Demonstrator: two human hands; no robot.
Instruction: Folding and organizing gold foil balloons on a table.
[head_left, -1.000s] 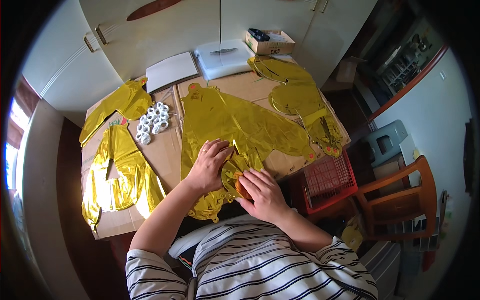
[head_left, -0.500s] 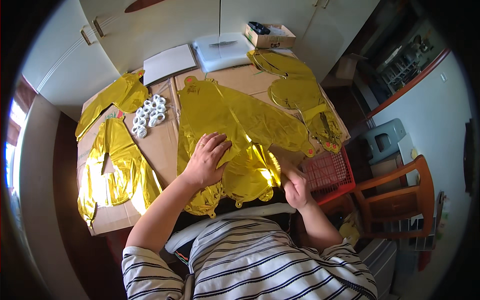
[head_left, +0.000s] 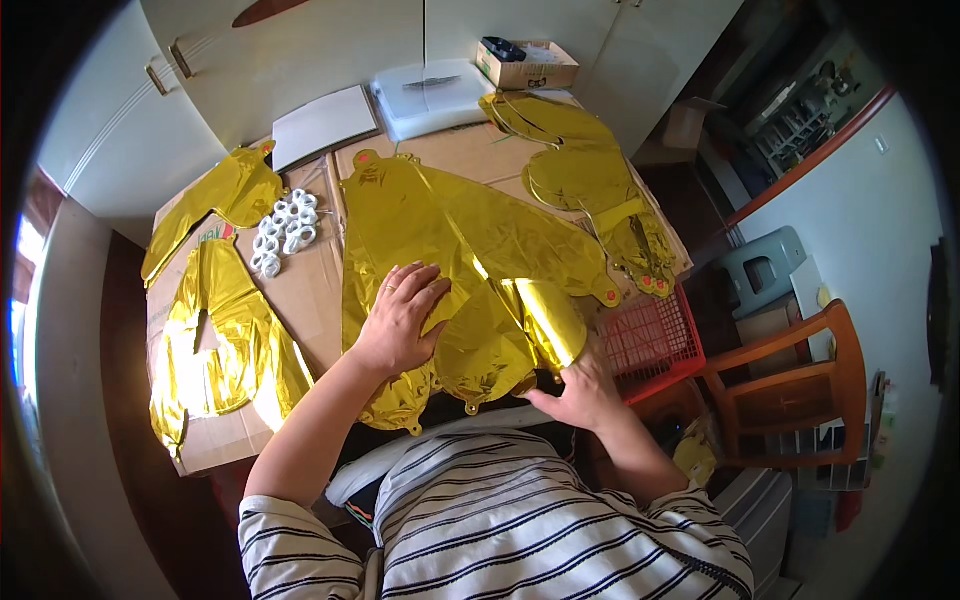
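Observation:
A large gold foil balloon [head_left: 430,230], flat and uninflated, lies in front of me on cardboard. My left hand [head_left: 398,325] rests on it, fingers stretched and held flat against the foil. At the balloon's right side, a shiny curled flap [head_left: 548,322] bends up. My right hand [head_left: 582,392] is at this flap, its thumb stretched out to the left, apart from the fingers. The foil partly hides those fingertips. Small looped tabs line the balloon's near edge, close to my body.
More flat gold balloons lie left [head_left: 235,350], far left [head_left: 220,195] and right [head_left: 600,180]. White tape rolls [head_left: 285,230] sit left of centre. A white pad [head_left: 325,125], clear plastic sheets [head_left: 430,100] and a box [head_left: 530,65] stand behind. A red basket [head_left: 655,335] and wooden chair [head_left: 785,385] are right.
My right hand has shifted slightly down and left, and its thumb has spread from the fingers. The right flap has opened into a broader curl. My left hand stays on the foil.

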